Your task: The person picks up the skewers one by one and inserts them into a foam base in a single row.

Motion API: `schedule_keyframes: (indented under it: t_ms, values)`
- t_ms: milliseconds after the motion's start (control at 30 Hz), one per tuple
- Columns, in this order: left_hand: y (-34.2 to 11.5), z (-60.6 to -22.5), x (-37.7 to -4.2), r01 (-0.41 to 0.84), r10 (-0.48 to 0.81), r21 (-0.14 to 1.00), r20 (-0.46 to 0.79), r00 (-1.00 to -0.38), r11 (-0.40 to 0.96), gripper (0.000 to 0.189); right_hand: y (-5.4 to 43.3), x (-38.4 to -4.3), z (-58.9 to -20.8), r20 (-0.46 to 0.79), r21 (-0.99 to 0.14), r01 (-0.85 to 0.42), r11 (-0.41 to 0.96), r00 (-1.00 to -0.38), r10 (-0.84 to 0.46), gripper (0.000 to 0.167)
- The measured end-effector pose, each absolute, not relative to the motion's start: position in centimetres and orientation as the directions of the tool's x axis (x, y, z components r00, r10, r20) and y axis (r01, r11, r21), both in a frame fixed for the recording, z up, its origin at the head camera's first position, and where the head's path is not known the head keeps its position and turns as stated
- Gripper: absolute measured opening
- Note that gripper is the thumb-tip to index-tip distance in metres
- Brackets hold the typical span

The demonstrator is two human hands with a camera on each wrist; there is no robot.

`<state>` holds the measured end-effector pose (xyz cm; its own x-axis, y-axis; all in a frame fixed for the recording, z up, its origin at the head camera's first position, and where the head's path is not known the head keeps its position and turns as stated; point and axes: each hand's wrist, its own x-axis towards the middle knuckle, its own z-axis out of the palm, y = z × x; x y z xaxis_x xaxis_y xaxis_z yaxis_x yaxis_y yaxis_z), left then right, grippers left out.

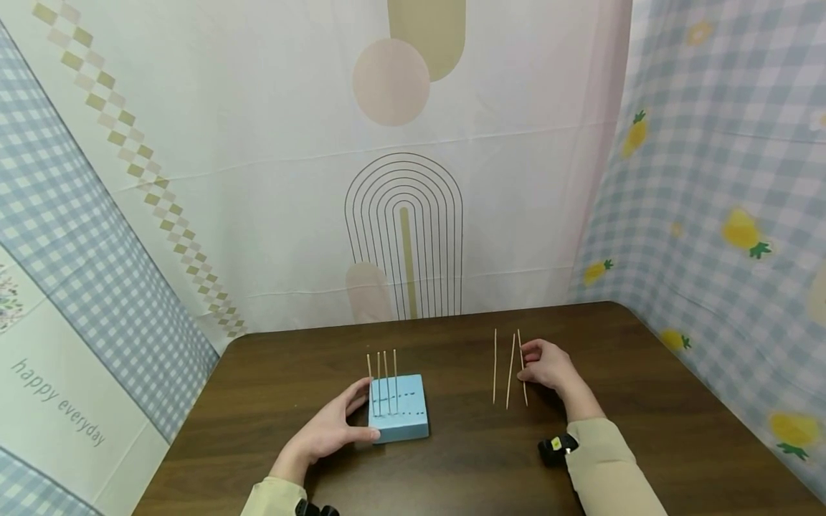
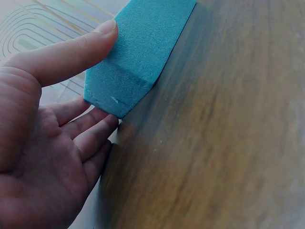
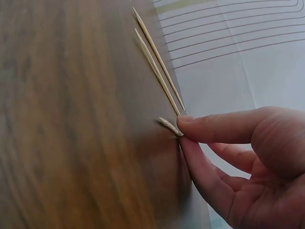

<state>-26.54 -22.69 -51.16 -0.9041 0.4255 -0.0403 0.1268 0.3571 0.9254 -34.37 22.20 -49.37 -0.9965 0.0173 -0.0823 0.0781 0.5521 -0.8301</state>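
My left hand [image 1: 331, 426] holds a light blue foam block [image 1: 406, 431] by its left side. The thumb lies on its front face and the other fingers are at its left and back edge, as the left wrist view shows too. Several thin wooden skewers [image 1: 395, 373] stand upright in the block's left part, beside rows of small dark holes. To the right, my right hand [image 1: 547, 365] pinches a pointed wooden skewer [image 3: 167, 125] between thumb and index finger, low over the table. Two more skewers, a left one [image 1: 495, 365] and a middle one [image 1: 510, 373], lie just left of it.
Everything lies on a dark brown wooden table [image 1: 464, 466]. A patterned cloth [image 1: 290, 215] hangs behind it, with checked cloth [image 1: 697, 165] along the right side. A black wrist device [image 1: 556, 449] sits at the right sleeve.
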Motion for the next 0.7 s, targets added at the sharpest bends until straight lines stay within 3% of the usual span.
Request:
schedule_keyframes:
  t_ms: [300,700]
  values:
    - [-22.64,-51.11,-26.47,0.127,0.423,0.925,-0.040,-0.905,0.359,0.105,21.96,-34.20,-49.19,-0.085,-0.798,0.105,0.593,-0.994,0.062,0.058]
    - [-22.62,-51.13,-26.49,0.123,0.423,0.928,-0.040,-0.905,0.351,0.105,22.06,-34.27,-49.37,-0.131,-0.855,0.155,0.494,-0.988,0.083,0.061]
